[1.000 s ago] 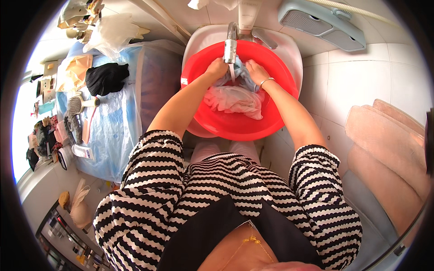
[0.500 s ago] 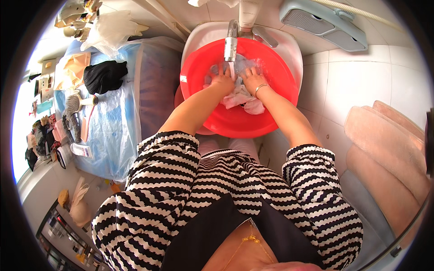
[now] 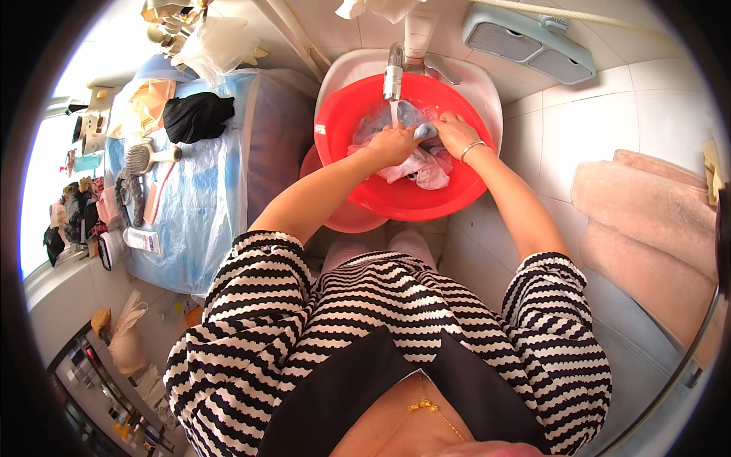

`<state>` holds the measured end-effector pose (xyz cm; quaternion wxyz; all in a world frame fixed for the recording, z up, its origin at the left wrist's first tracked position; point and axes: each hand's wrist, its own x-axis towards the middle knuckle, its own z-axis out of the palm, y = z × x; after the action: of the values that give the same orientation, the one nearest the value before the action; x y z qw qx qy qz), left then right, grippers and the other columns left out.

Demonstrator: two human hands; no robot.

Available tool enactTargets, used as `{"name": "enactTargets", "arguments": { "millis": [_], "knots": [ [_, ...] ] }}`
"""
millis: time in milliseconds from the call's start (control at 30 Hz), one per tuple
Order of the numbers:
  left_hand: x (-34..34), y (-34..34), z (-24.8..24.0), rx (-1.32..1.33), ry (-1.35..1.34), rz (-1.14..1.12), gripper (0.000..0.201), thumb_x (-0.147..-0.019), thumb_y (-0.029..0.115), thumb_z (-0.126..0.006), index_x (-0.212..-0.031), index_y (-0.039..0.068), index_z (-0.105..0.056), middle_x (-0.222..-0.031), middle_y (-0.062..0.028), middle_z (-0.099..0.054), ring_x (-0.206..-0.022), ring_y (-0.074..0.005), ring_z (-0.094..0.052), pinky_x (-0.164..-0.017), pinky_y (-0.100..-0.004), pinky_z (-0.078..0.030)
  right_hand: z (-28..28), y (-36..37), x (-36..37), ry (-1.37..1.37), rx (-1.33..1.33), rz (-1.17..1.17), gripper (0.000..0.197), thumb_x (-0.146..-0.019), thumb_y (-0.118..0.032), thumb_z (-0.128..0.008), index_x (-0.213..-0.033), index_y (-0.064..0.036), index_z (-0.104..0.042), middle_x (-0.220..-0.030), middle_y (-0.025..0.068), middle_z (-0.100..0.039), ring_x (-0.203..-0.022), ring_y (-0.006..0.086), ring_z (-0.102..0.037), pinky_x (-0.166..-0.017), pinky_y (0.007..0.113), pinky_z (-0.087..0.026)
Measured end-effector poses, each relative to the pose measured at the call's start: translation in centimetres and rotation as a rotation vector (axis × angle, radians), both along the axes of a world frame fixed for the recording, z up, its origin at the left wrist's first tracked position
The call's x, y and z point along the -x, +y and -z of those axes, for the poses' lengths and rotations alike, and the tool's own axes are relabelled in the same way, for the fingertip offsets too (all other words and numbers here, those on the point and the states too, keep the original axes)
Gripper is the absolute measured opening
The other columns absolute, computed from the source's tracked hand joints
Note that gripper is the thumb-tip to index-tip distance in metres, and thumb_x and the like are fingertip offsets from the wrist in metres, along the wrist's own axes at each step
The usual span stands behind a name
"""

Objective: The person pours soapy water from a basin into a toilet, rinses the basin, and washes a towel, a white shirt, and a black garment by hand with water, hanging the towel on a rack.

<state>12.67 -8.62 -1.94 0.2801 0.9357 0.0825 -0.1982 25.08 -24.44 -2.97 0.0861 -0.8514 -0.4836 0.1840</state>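
A red basin [image 3: 396, 204] sits in the white sink, with wet clothes in it. Water runs from the metal faucet [image 3: 393, 82] into the basin beside my left hand [image 3: 396, 143], which is closed around a bunched grey-blue cloth [image 3: 425, 132]. On the other side, my right hand [image 3: 456, 135], a bracelet at its wrist, grips the same cloth with bent fingers. Pale pink cloth [image 3: 431, 172] lies below the hands against the basin's bottom. Greyish wet fabric [image 3: 415, 113] spreads behind them; the hands partly hide where the pieces join.
A white sink [image 3: 487, 99] surrounds the basin, and a second pinkish basin [image 3: 354, 217] shows beneath it. At left, a plastic-covered surface [image 3: 205, 190] carries a black cloth [image 3: 198, 118], a hairbrush [image 3: 148, 158] and a tube [image 3: 142, 240]. Pinkish mats [image 3: 640, 206] lean at right.
Both hands were spread flat on the clothes under the water. Now they have risen and closed on the grey-blue cloth, holding it between them. The whole view has shifted slightly.
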Motion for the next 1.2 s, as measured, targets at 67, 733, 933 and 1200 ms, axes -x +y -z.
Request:
{"name": "enactTargets", "arguments": {
  "millis": [67, 733, 933, 1200],
  "knots": [
    [0.3, -0.2, -0.7, 0.234, -0.207, -0.104, 0.043, -0.093, 0.032, -0.048, -0.130, 0.011, -0.043, -0.104, -0.0240, -0.063, -0.088, -0.0455, -0.061, -0.077, -0.0482, -0.048, -3.1, -0.9, -0.2, 0.028, -0.179, -0.015, 0.018, -0.087, -0.013, -0.048, -0.101, -0.0111, -0.059, -0.102, 0.0147, -0.056, -0.097, 0.0344, -0.055, -0.079, 0.043, -0.047],
    [-0.4, -0.9, -29.3, 1.542, -0.533, -0.437, 0.018, -0.091, 0.009, -0.052, -0.107, 0.003, -0.056, -0.082, -0.0068, -0.064, -0.070, -0.0174, -0.063, -0.066, -0.0290, -0.052, -5.9, 2.7, 4.8, 0.985, -0.809, 0.346, 0.065, -0.077, -0.020, -0.077, -0.129, 0.0005, -0.045, -0.107, 0.0070, -0.060, -0.098, 0.0158, -0.057, -0.086, 0.030, -0.046],
    [2.4, 3.0, -19.3, 1.166, -0.329, -0.821, 0.020, -0.081, 0.011, -0.062, -0.100, 0.003, -0.061, -0.090, -0.0065, -0.064, -0.079, -0.0163, -0.063, -0.065, -0.0320, -0.052, 4.4, 1.3, 1.3, 0.492, -0.227, 0.294, 0.054, -0.074, -0.026, -0.072, -0.117, 0.0017, -0.056, -0.110, 0.0232, -0.063, -0.105, 0.0347, -0.061, -0.084, 0.040, -0.049],
    [1.8, 1.7, -3.7, 1.259, 0.202, -1.177, 0.035, -0.091, 0.045, -0.052, -0.106, 0.014, -0.059, -0.092, -0.0113, -0.059, -0.081, -0.0239, -0.054, -0.060, -0.0443, -0.050, -5.7, 4.4, 7.3, 0.336, -0.771, 0.480, 0.055, -0.068, 0.003, -0.062, -0.121, -0.0078, -0.050, -0.109, 0.0200, -0.060, -0.100, 0.0363, -0.059, -0.085, 0.041, -0.049]
  ]
}}
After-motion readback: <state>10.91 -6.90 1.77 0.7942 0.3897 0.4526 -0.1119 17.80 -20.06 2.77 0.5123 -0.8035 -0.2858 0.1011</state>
